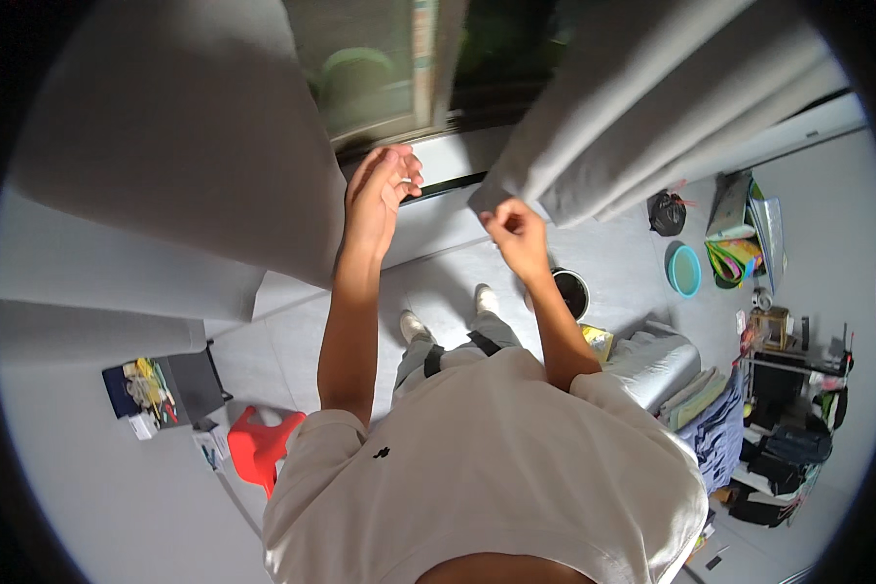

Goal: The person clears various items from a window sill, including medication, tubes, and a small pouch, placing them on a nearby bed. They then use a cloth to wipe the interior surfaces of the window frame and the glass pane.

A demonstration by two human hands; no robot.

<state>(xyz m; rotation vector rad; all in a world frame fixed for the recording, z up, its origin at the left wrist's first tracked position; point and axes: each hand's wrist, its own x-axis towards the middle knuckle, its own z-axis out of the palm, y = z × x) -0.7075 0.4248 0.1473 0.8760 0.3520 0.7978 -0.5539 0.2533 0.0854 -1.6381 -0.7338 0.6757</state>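
My left hand [383, 193] is raised before the window sill [448, 161], fingers loosely curled and apart, with nothing seen in them. Beside it hangs the left grey curtain [204, 136]; I cannot tell whether they touch. My right hand [518, 237] has its fingers drawn together near the lower corner of the right grey curtain [594, 117]. Whether cloth is pinched there is hidden. Between the curtains, the window [370, 73] shows its frame and dark glass.
A bin [576, 288] stands below my right forearm. Farther right are a teal basin [686, 271], a black bag [668, 213] and a cluttered rack [788, 428]. To the left are a red plastic stool [255, 450] and a dark table [193, 387] with small items.
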